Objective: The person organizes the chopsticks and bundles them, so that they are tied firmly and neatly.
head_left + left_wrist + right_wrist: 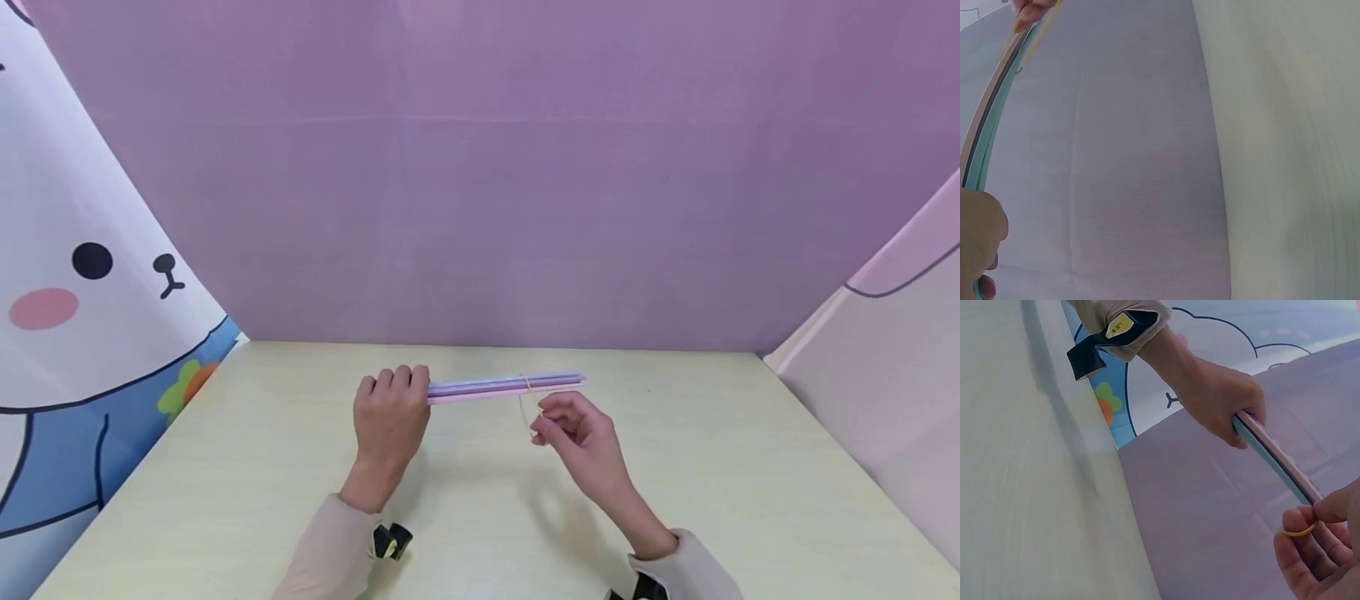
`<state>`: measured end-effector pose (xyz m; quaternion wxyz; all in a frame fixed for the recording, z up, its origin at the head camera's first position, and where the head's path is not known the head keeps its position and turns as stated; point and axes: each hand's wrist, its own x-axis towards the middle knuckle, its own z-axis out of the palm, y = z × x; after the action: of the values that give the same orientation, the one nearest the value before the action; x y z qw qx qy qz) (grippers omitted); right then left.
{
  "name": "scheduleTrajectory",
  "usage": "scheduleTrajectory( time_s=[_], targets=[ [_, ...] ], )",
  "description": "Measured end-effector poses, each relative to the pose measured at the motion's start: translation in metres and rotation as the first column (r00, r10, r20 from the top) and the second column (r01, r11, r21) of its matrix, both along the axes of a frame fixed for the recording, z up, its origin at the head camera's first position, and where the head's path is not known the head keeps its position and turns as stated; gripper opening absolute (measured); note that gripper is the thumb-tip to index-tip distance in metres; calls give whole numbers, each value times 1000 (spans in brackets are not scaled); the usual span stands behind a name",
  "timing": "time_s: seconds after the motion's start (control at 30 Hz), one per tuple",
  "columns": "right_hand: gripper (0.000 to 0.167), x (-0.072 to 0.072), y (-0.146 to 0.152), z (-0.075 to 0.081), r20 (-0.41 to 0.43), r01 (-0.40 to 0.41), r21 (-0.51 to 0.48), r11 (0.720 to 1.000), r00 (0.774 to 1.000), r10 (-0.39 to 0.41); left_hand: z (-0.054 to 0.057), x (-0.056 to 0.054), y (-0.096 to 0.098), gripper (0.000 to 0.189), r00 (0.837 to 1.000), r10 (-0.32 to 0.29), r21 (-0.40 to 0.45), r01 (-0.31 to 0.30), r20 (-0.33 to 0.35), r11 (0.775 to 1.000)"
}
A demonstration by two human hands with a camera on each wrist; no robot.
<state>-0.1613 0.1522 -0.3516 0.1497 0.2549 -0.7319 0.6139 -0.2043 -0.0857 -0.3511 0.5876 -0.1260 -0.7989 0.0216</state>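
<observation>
You are looking down at a pale yellow-green desk (750, 467) with a smooth, flat top. Behind it hangs a plain purple cloth (495, 183) that fills the whole back like a wall. On your left hangs a cloth with a cartoon bunny (82, 275): white face, black eye, pink cheek, blue clothes and a small orange flower. On your right hangs a pale cloth (892, 375) with a thin dark line. The light is soft and even.
</observation>
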Motion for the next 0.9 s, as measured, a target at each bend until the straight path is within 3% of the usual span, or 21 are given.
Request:
scheduleTrajectory(
  time_s=[0.13,0.2,0.3,0.5,0.67,0.7,0.73,0.8,0.9],
  targets=[
    [9,-2,3,-2,4,56,8,998,998,-56,2,0,0,23,1000,-13,12,13,-1,1000],
    [8,-3,4,-4,-66,106,42,993,992,-103,2,0,1,23,1000,-15,10,15,-1,1000],
    [12,-5,5,-8,-229,156,105,982,965,-128,1,-1,2,23,1000,-9,10,9,2,1000],
    [20,-8,5,-15,-471,153,176,973,881,-53,0,0,0,20,999,15,19,-16,31,1000],
    [7,-14,5,-18,-648,21,137,990,758,73,-1,0,1,22,999,-7,9,6,46,1000],
    [4,-14,4,-19,-661,-14,129,992,744,96,-2,0,2,23,999,-14,5,13,45,1000],
    [2,-15,4,-19,-662,-47,119,992,741,114,-2,0,2,24,999,-20,1,20,43,1000],
    [3,-15,4,-21,-619,-124,81,989,771,148,-1,0,4,26,999,-29,-8,29,36,1000],
    [9,-13,6,-22,-449,-194,-27,981,879,162,0,1,6,26,999,-35,-12,36,24,999]
  ],
)
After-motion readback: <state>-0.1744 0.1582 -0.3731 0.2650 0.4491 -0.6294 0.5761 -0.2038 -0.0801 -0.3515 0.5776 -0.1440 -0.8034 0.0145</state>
